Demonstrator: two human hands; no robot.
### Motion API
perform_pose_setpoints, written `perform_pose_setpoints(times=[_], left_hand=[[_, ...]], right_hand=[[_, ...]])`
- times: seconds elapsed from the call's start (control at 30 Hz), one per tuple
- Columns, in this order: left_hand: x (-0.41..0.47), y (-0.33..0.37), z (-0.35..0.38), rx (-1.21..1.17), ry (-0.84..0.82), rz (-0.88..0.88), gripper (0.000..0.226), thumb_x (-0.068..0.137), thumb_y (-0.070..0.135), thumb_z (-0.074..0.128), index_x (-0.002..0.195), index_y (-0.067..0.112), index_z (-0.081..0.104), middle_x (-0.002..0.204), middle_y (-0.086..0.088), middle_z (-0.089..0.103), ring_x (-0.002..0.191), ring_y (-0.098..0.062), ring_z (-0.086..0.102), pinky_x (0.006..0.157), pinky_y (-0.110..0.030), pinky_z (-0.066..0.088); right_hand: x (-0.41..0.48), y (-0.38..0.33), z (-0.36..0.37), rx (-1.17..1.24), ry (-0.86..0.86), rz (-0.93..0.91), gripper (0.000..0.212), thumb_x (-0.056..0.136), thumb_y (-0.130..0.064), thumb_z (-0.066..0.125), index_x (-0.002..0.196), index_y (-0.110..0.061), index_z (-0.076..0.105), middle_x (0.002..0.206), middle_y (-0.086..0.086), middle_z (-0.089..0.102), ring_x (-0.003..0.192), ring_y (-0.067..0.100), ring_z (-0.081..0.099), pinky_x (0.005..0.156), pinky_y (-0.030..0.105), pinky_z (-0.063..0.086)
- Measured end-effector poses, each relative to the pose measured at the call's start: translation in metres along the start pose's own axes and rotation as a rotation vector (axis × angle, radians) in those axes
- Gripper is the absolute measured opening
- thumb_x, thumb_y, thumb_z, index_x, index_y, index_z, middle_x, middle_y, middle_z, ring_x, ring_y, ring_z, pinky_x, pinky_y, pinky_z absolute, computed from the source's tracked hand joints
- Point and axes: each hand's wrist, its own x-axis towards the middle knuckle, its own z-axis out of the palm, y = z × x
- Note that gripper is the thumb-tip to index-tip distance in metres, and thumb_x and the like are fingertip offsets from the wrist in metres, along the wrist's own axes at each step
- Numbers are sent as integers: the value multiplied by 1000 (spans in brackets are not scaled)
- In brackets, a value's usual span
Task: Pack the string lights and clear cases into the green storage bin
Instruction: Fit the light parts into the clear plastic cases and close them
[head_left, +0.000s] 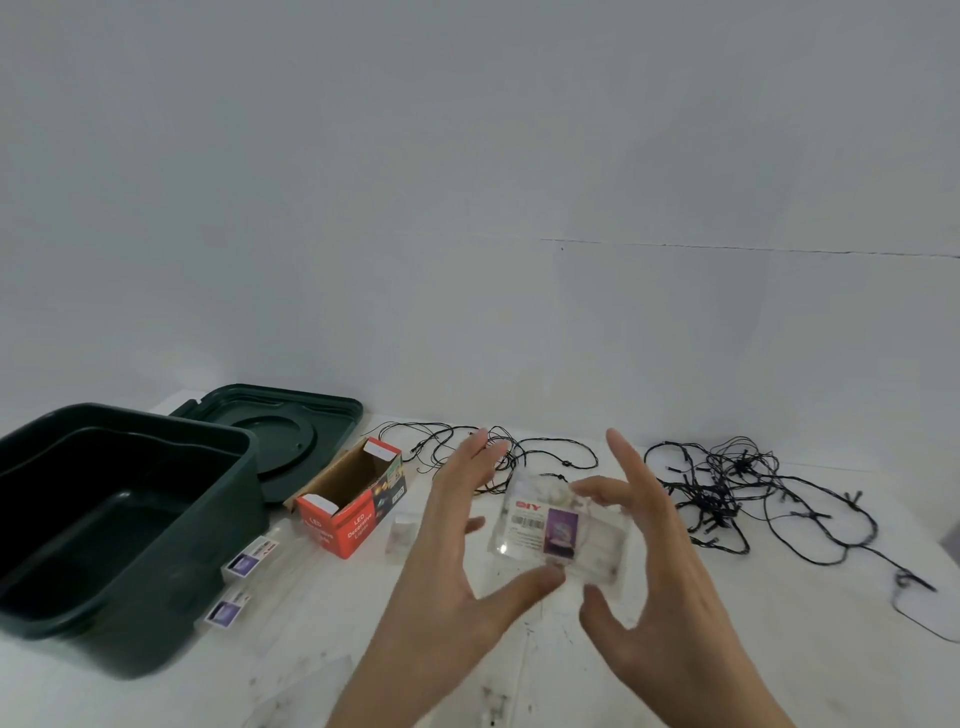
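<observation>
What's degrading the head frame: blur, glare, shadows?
Head view: left hand, right hand and the clear case between them are motion-smeared; glare spot on the case's lower left corner; light flat, shadows faint; green bin interior goes near black; string lights look fairly sharp.

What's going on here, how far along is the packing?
A person has a clear case between both hands: the right hand pinches it by finger and thumb, the left hand touches its lower edge with the thumb. The green bin at left stands open with nothing visible inside, its lid behind it. Two more cases lie beside the bin; the string lights lie loose on the table.
</observation>
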Motion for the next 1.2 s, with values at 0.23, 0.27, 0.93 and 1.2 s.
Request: perform_pose_setpoints(times=[0.23, 0.27, 0.93, 1.2], left_hand=[[7, -4, -15, 281, -92, -10, 79, 66, 38, 80, 117, 65, 26, 119, 54, 30, 113, 26, 31, 85, 7, 26], [7, -6, -15, 282, -88, -16, 79, 65, 37, 81, 116, 65, 27, 118, 54, 30, 112, 25, 32, 84, 7, 26], [-32, -75, -19, 219, -20, -337, 54, 80, 44, 66, 117, 58, 29, 121, 41, 31, 109, 26, 32, 81, 2, 34], [-43, -82, -16, 255, -35, -342, 48, 83, 42, 64, 117, 55, 33, 121, 39, 31, 113, 27, 26, 85, 2, 31]], right_hand=[[7, 6, -9, 21, -182, 10, 100, 63, -6, 54, 139, -53, 10, 120, -28, 44, 122, -1, 39, 94, 0, 26], [7, 6, -9, 9, -203, -1, 99, 64, -7, 54, 139, -53, 10, 120, -30, 42, 122, -1, 37, 94, 0, 25], [27, 119, 93, -209, -358, 379, 45, 81, -32, 66, 121, -31, 47, 105, -10, 49, 112, 14, 43, 80, 27, 35], [31, 137, 142, -321, -254, 316, 32, 83, -28, 62, 111, -16, 52, 105, 5, 52, 105, 24, 44, 79, 27, 38]])
